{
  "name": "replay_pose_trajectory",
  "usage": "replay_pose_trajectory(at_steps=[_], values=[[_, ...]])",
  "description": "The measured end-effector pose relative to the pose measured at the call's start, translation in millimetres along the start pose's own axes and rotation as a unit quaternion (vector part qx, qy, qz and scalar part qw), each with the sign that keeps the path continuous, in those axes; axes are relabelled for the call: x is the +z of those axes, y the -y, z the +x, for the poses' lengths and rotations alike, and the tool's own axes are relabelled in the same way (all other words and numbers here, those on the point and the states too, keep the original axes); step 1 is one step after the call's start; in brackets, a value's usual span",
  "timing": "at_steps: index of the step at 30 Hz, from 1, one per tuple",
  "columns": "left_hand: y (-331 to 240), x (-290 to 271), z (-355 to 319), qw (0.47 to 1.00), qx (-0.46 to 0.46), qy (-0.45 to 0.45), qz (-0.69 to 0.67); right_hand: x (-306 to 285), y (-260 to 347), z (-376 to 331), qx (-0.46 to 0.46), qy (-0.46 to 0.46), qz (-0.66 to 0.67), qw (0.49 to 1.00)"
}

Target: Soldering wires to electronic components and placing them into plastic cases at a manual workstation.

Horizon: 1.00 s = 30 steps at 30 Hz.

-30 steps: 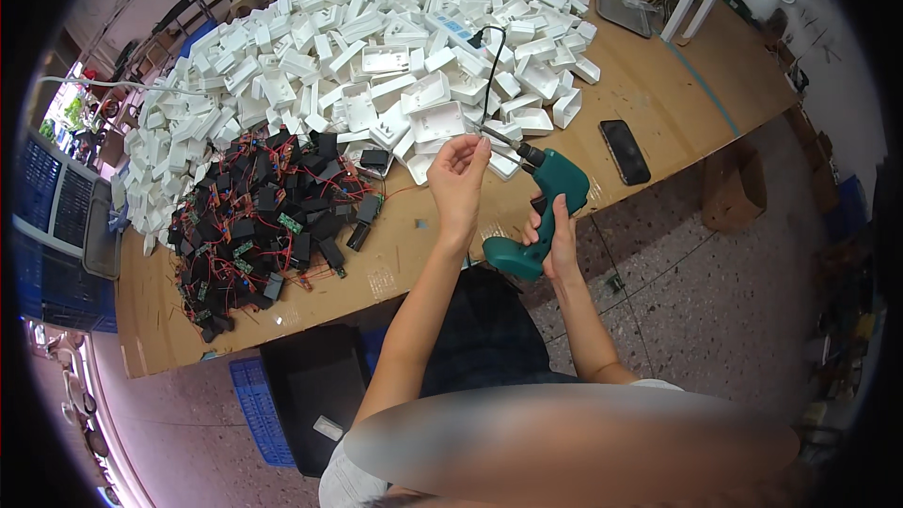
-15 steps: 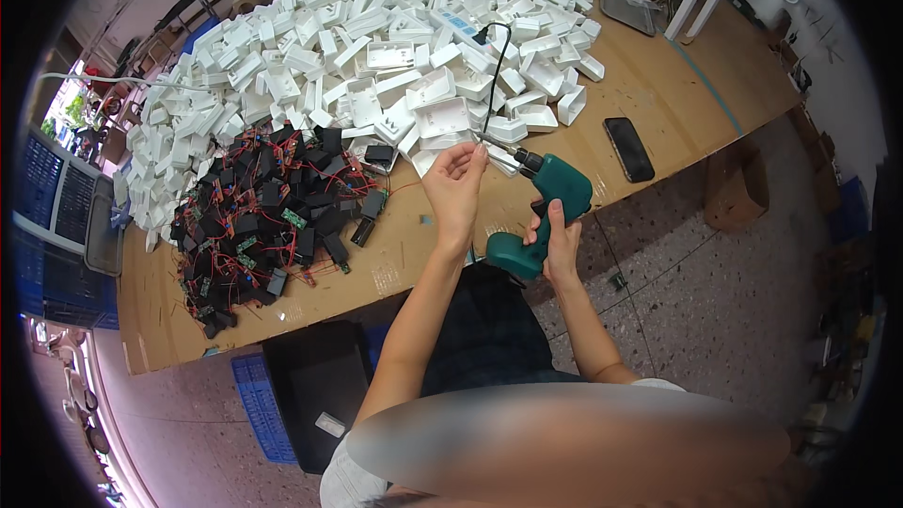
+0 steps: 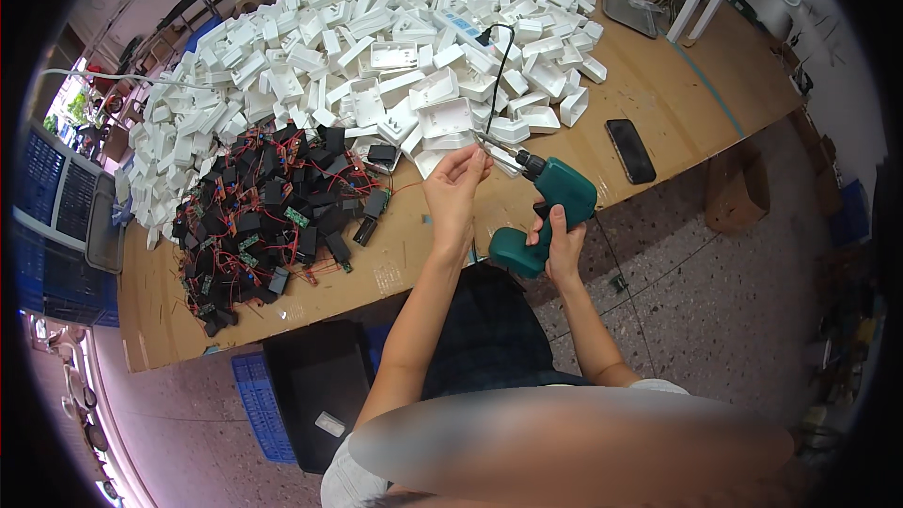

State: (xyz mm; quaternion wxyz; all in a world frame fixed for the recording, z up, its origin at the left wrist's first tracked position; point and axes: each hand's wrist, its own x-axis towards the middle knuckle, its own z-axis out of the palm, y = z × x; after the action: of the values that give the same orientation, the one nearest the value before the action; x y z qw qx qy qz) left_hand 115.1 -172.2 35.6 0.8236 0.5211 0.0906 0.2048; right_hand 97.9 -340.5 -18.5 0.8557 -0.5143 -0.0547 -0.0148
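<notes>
Green drill [image 3: 570,190] has dropped a touch toward the person since the first frame, and the left hand [image 3: 455,193] has come down with it. Right hand [image 3: 562,243] is wrapped around the drill's handle, holding it by the near edge of the surface [image 3: 677,85], just left of the black phone [image 3: 630,150]. Left fingertips are pinched together right by the bit's tip; can't tell if they've got anything tiny in there. White plastic boxes [image 3: 376,56] are heaped beyond, black wired parts [image 3: 273,216] piled off to the left.
</notes>
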Motion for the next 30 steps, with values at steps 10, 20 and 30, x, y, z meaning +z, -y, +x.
replay_pose_trajectory(at_steps=[10,20,30], values=[[19,16,-19,0.982,-0.166,0.075,-0.042,7,2,-3,-0.003,0.01,0.018,1.0],[10,18,-24,0.976,-0.181,0.087,-0.084,8,1,-5,-0.003,0.01,0.016,1.0],[23,18,-22,0.994,-0.069,0.07,-0.043,12,3,-6,-0.038,-0.011,-0.055,0.998]])
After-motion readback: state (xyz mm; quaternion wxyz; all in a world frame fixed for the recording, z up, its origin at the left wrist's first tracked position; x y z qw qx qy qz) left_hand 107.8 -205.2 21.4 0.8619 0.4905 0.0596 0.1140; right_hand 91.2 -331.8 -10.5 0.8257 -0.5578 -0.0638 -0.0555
